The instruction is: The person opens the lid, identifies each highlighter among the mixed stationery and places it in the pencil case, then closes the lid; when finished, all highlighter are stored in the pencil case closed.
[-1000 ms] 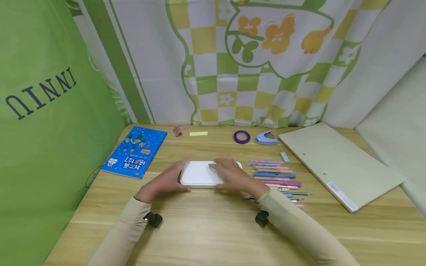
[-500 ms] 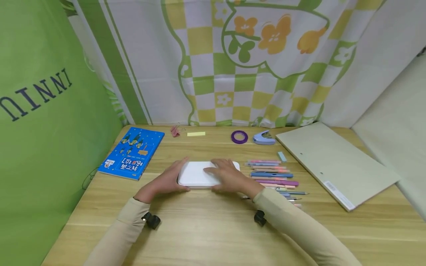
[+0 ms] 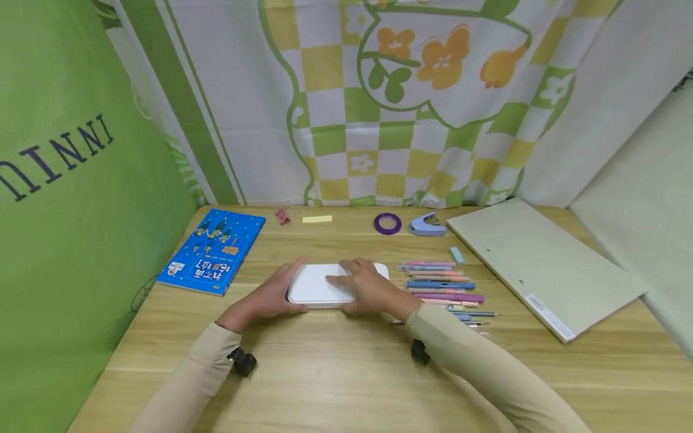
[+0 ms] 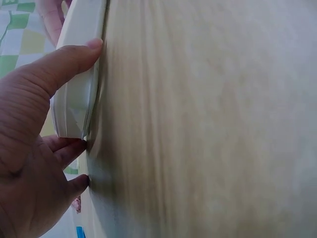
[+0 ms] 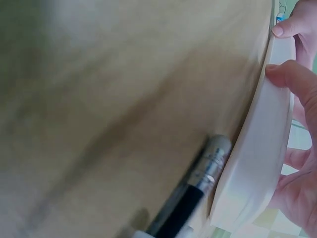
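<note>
A white, flat case [image 3: 316,284] with rounded corners lies on the wooden table, held from both ends. My left hand [image 3: 275,293] grips its left end, with the thumb [image 4: 81,55] on the front side and the other fingers round the far corner. From the right, my right hand [image 3: 372,291] holds the case, its thumb [image 5: 285,77] against the front side and its fingers over the top. Beside the case's right end, in the right wrist view, lies a dark pencil [image 5: 181,208] with an eraser tip.
Several pens and pencils [image 3: 446,297] lie in a row right of the case, partly under the right forearm. Farther right is a large grey board [image 3: 547,264]. A blue book [image 3: 213,249] lies left. Purple tape [image 3: 376,224], a blue punch-like tool [image 3: 428,225] and a pink clip [image 3: 283,216] sit behind.
The head view has shifted slightly, so everything sits a little farther left. My right hand has slid a little left over the case's top. Both hands keep their hold.
</note>
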Motion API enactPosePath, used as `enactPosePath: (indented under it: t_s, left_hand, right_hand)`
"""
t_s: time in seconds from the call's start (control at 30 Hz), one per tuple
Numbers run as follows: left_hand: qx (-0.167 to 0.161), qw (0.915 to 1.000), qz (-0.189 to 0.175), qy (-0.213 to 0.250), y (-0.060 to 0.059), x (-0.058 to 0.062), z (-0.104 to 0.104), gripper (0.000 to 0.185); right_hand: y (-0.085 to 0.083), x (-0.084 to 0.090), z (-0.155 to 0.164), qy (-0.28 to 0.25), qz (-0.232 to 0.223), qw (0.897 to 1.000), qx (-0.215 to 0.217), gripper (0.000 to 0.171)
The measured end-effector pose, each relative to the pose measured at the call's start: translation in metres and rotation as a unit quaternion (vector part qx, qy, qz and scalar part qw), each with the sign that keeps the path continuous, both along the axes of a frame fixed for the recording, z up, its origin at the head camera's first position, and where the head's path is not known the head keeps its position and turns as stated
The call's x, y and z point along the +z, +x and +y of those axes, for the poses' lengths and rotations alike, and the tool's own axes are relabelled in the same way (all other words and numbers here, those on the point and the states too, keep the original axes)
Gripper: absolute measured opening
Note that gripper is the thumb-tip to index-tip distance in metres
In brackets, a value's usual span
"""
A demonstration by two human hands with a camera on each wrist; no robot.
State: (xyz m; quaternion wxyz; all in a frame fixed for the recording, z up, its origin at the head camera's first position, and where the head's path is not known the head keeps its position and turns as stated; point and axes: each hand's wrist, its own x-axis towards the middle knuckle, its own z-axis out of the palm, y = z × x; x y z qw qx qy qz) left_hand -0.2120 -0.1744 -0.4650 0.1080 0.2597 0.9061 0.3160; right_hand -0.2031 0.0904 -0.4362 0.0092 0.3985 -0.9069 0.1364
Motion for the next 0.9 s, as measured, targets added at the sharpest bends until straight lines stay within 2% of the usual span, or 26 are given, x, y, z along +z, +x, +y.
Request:
enactPosePath:
  t_s: [0.23, 0.4, 0.6, 0.73, 0.9]
  left_hand:
    - [0.001, 1.0, 0.0, 0.009, 0.0, 0.0, -0.001, 0.115]
    - [0.01, 0.9997, -0.016, 0.016, 0.0, 0.0, -0.003, 0.116]
    - [0.02, 0.9989, -0.038, 0.015, 0.002, -0.002, -0.004, 0.12]
    - [0.024, 0.9981, -0.05, 0.028, -0.001, -0.003, -0.004, 0.125]
    - [0.03, 0.9968, -0.056, 0.048, -0.003, -0.001, -0.004, 0.129]
  right_hand:
    - [0.0, 0.004, -0.001, -0.014, -0.018, 1.0, -0.003, 0.066]
    - [-0.003, 0.005, -0.001, -0.029, -0.038, 0.999, 0.003, 0.064]
    - [-0.008, 0.01, 0.003, -0.044, -0.059, 0.997, 0.039, 0.059]
    - [-0.015, 0.018, 0.007, -0.036, -0.097, 0.992, 0.065, 0.058]
    - [-0.022, 0.025, 0.017, -0.06, -0.15, 0.985, 0.066, 0.053]
